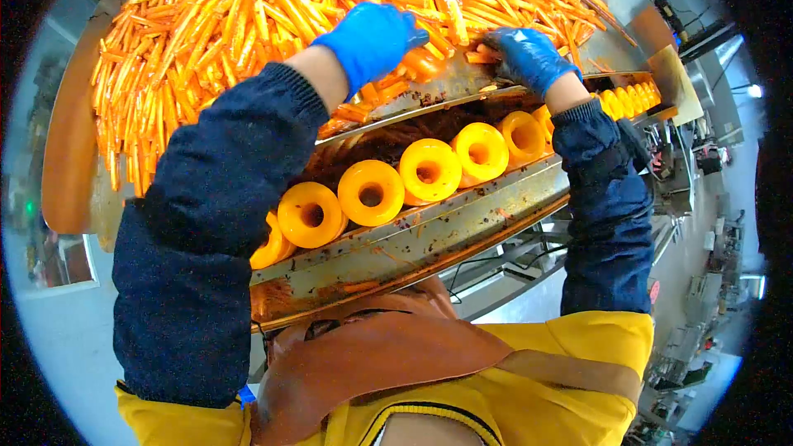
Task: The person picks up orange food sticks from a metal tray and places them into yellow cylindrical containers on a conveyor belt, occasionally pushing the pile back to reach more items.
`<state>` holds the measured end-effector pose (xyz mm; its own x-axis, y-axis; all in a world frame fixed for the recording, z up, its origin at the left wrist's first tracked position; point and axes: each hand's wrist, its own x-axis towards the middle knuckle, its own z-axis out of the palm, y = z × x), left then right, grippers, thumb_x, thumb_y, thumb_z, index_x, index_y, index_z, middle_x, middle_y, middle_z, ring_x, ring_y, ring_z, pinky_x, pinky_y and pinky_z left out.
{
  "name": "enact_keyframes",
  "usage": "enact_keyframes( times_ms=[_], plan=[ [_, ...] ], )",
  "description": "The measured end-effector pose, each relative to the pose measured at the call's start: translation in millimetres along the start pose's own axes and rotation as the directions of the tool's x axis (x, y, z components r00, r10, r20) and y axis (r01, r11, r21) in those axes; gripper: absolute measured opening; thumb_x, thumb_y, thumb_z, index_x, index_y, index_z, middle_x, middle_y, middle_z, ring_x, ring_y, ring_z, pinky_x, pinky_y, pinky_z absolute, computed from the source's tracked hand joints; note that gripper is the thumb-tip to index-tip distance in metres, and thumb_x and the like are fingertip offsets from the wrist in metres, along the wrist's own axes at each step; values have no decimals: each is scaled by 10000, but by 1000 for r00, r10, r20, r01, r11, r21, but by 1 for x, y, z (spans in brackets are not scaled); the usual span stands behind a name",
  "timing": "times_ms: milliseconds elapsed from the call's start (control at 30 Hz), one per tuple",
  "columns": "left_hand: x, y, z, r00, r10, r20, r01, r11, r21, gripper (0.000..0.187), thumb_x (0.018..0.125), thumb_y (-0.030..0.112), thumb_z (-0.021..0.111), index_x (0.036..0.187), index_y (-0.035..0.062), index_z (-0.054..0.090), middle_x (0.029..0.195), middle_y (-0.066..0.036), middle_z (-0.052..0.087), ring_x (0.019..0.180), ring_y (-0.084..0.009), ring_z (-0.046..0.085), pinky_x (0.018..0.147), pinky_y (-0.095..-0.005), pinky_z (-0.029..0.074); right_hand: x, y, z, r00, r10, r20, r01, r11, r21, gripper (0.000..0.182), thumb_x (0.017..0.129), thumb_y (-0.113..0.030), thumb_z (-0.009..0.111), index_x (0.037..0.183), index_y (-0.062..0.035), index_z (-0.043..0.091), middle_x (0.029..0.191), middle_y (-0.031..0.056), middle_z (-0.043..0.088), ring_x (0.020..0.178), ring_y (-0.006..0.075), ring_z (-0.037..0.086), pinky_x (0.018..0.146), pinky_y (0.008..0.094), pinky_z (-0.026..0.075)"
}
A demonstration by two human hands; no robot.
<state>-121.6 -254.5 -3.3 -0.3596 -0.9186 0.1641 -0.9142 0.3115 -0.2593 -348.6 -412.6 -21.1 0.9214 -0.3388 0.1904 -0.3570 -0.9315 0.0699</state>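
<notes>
A large heap of glossy orange food sticks covers the metal tray in front of me. My left hand, in a blue glove, is at the heap's near edge with its fingers curled down towards blurred sticks; whether it grips any is hidden. To its right, my right hand, in an oil-stained blue glove, has its fingers closed around the ends of a few short orange sticks. Just below both hands runs a row of round yellow-orange cups with a hole in each middle.
The cups sit in a stained metal channel that runs off to the upper right. A tan side panel borders the tray at left. My brown apron is close to the channel's near edge. Equipment stands along the right side.
</notes>
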Motion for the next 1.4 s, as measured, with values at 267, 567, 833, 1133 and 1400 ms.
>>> enact_keyframes(
  times_ms=[267,567,833,1133,1400],
  plan=[
    [-26,-35,9,990,-21,-143,-4,985,-171,357,708,318,713,1000,121,656,845,-127,653,841,-330,640,732,-424,523,-7,-21,-35,934,344,-98,-337,938,78,274,801,-227,652,1026,-71,629,920,129,678,821,260,658,696,370,505],
    [-112,-22,-40,628,-707,-325,15,428,-904,224,833,150,670,1033,52,643,946,-26,656,851,-112,607,770,-273,495,-98,-164,-7,705,694,147,-334,142,932,240,839,-152,672,1043,-32,637,913,0,637,827,90,566,723,254,468],
    [-225,46,-62,680,-725,109,190,31,-981,181,843,94,660,1015,46,632,899,-8,633,795,-95,585,711,-247,487,-84,-231,0,707,706,-36,-83,133,988,268,855,-153,667,1085,-23,621,942,33,649,817,106,572,721,251,475],
    [-224,82,-11,807,-585,83,385,414,-825,390,757,312,727,971,-1,636,848,-180,661,743,-285,629,683,-377,490,-77,-239,0,854,506,-123,-188,520,833,341,770,-208,744,1040,-25,644,961,128,658,831,222,635,753,320,506],
    [-248,76,8,698,-714,58,135,50,-990,255,831,251,679,933,21,637,763,-34,633,612,-101,548,553,-275,475,-32,-82,-29,822,460,-336,-388,884,261,262,845,-323,604,979,-115,690,973,135,669,893,296,641,812,390,495]
  ],
)
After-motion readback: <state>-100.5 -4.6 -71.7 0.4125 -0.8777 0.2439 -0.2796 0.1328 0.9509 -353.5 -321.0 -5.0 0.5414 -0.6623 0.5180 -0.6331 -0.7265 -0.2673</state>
